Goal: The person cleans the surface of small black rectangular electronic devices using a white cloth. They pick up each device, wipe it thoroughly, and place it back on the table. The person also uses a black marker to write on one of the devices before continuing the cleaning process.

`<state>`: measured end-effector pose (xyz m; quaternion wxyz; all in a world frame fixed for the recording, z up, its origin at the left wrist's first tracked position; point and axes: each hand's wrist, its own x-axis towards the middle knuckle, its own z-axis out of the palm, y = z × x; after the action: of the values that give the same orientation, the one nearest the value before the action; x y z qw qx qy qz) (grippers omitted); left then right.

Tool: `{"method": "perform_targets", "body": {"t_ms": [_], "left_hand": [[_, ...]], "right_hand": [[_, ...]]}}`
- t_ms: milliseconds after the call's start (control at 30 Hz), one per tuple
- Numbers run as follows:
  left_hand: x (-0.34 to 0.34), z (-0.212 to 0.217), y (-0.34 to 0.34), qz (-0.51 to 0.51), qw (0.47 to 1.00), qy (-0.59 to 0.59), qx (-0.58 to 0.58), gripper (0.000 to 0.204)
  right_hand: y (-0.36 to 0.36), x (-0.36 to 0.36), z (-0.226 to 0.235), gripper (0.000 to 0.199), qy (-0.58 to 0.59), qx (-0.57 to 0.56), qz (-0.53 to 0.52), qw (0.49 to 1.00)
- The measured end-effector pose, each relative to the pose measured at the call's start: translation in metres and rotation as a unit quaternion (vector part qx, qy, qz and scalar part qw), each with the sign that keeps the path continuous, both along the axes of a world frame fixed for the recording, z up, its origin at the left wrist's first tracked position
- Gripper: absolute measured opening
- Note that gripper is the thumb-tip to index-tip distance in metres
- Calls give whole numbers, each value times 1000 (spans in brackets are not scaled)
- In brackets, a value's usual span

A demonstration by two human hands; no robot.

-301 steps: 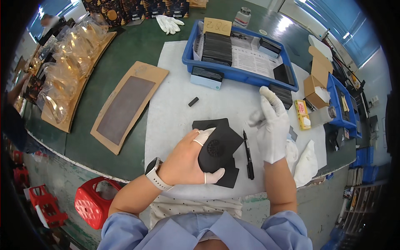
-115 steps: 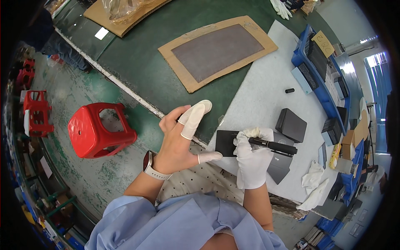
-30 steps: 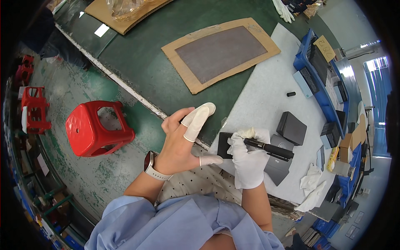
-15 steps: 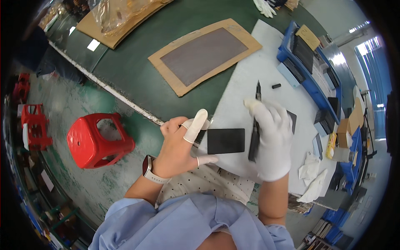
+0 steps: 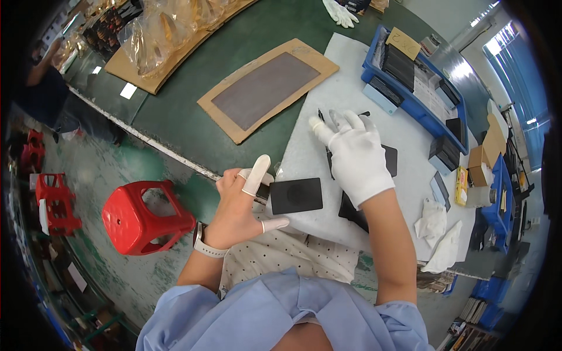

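Note:
My left hand (image 5: 240, 205), bare with white finger cots on thumb and forefinger and a watch on the wrist, holds a flat black square piece (image 5: 295, 196) by its left edge, over the near edge of a white foam sheet (image 5: 345, 70). My right hand (image 5: 354, 155), in a white glove, lies fingers spread over a thin black pen-like tool (image 5: 321, 114), whose tip sticks out by the thumb. Whether the hand still grips the tool is hidden. Another black piece (image 5: 391, 161) lies just beyond that hand, and a further black piece (image 5: 351, 212) sits under the wrist.
A blue tray (image 5: 374, 79) with black parts stands at the back right. A cardboard-framed grey pad (image 5: 266, 88) lies on the green table (image 5: 193, 117). Crumpled white cloths (image 5: 436, 225) lie to the right. A red stool (image 5: 146, 216) stands on the floor at left; plastic bags (image 5: 170, 26) lie far left.
My right hand has moved the pen-like tool away from the black piece and lowered it onto the white sheet, fingers now spread. My left hand keeps its hold on the black piece.

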<state>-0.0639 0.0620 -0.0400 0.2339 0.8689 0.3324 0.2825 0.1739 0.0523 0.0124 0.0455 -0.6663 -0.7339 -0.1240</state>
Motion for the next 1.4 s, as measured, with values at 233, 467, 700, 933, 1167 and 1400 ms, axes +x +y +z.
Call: {"method": "perform_targets", "body": {"t_ms": [233,467,700,933,1167,1400], "left_hand": [[1,0,-3,-4,999,36,-4,113],[4,7,-2,-4,997,75,6,114],[2,15,-3,-13,998,63,5,111],[-5,32,-20,2,998,-57,-6,107],[13,40,-35,-40,995,-79,41,112],[24,41,-44,-108,992,-70,-17,108]], "right_hand": [[-37,-6,27,37,272,100,-54,955],[-82,-8,28,28,441,137,-125,878],[-107,-9,22,31,545,185,-124,808],[-120,-26,6,78,715,136,-160,666],[-101,-30,10,65,718,72,-248,647],[-108,-15,24,55,563,-77,-87,818]]}}
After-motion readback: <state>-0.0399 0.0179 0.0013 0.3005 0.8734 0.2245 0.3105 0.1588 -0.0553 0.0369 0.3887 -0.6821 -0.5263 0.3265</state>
